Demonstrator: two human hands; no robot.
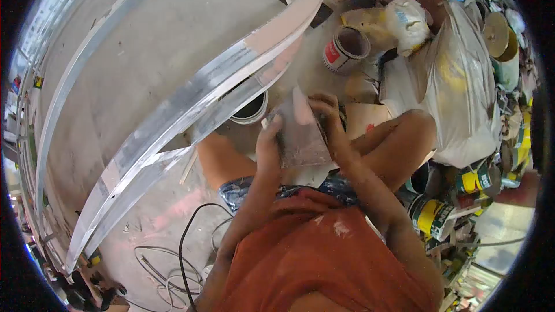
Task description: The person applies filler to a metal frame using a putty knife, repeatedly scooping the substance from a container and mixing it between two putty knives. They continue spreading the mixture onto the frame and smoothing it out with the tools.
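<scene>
Both my hands hold a flat, grey, putty-smeared trowel blade [302, 138] over my lap. My left hand [267, 144] grips its left edge with the thumb up. My right hand [326, 114] pinches its top right corner, fingers curled over it. Just beyond the blade runs a long curved board [231, 75] with grey filler and bare pinkish patches. Under that board stands an open tin [250, 111]. I wear an orange shirt and my bare knees stick out to either side.
An open red-labelled can [344, 49] lies tilted beyond my hands. White sacks [462, 81] and several paint cans [430, 215] crowd the right side. Black cables [185, 242] loop on the concrete floor at lower left. More curved strips [63, 98] arc along the left.
</scene>
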